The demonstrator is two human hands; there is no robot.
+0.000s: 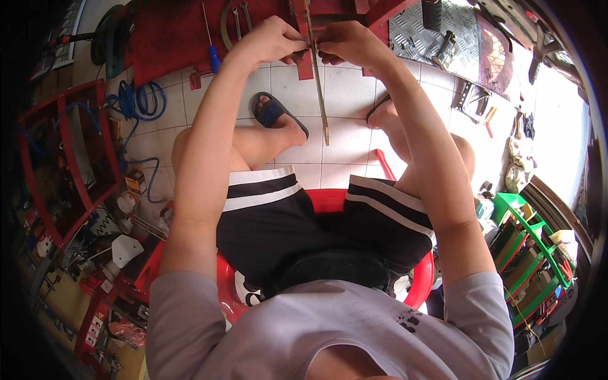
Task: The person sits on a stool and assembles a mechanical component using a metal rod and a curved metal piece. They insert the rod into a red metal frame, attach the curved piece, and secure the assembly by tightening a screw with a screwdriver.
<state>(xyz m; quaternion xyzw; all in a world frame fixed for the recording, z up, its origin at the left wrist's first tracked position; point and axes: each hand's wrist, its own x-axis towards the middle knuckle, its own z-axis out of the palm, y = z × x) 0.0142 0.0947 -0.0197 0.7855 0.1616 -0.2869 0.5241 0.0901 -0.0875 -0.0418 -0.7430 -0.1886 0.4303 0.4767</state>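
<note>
A long, thin metal strip point(320, 95) runs from the top edge down between my two hands. Its lower end hangs over the tiled floor, brownish at the tip. My left hand point(273, 43) is closed in a pinch at the strip's left side, over the edge of a red bench. Opposite it, my right hand point(350, 44) pinches close to the strip's right side. The fingertips nearly meet there, and whatever small thing they hold is too hidden to name. Left of my left hand lie a blue-handled screwdriver point(214, 60) and several wrenches point(238, 24).
The red bench top point(168, 38) spans the far side, with a metal tread plate point(411, 28) to its right. Coiled blue hose point(149, 101) lies at left near a red rack point(66, 152). A green rack point(538, 234) stands at right. Beneath me is a red chair point(328, 200).
</note>
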